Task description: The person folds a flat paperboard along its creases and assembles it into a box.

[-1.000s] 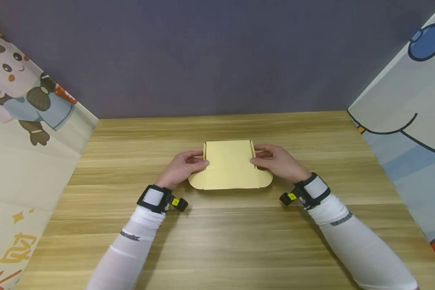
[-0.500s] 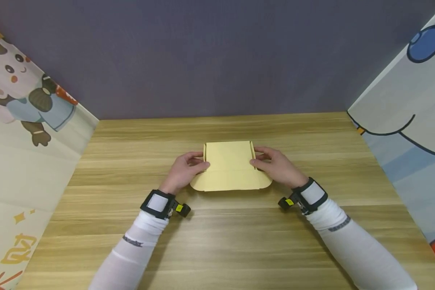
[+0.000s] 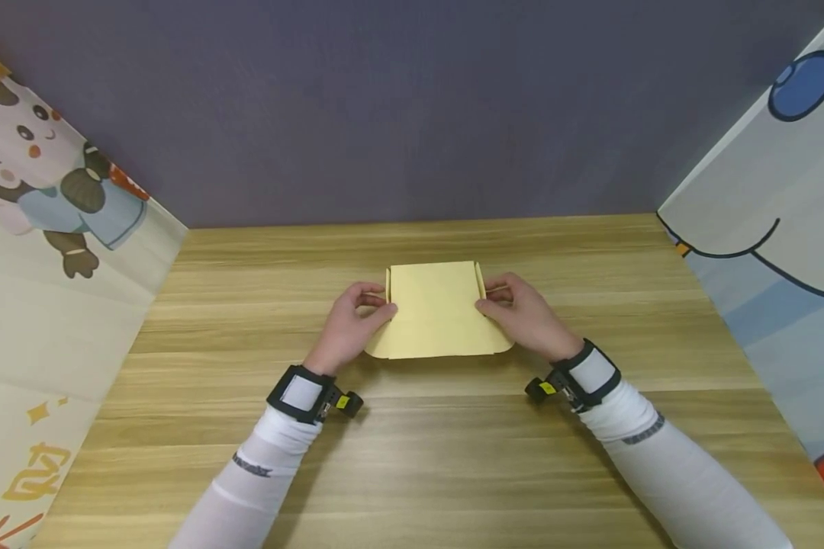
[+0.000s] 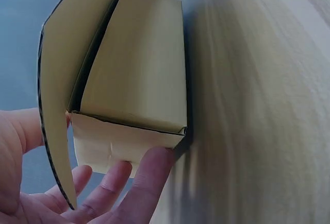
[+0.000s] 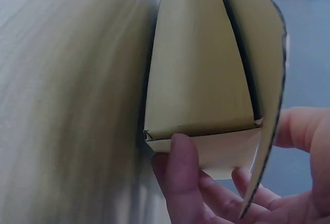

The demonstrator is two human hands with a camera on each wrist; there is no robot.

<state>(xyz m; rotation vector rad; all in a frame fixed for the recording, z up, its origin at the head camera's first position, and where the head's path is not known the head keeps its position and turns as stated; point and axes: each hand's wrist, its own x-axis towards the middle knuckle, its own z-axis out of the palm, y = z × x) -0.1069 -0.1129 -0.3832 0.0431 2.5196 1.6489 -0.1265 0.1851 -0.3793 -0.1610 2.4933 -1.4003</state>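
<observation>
Cardboard box [image 3: 434,293]: it stands on the desk [image 3: 439,457], between the two hands; I see its front flap [image 3: 439,343] sticking out toward the person.
Left hand [image 3: 349,324]: at the left end of the box, the fingers grasping this end.
Right hand [image 3: 527,314]: at the right end of the box, the fingers grasping it likewise.
Dark wall [image 3: 412,114]: behind the box.

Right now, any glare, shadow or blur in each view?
Head: box edges clear, pale sheen on the table before it, soft shadow beside the left sleeve. Left wrist: deep shadow under the lid, table grain blurred. Right wrist: same dark gap, grain blurred too.
</observation>
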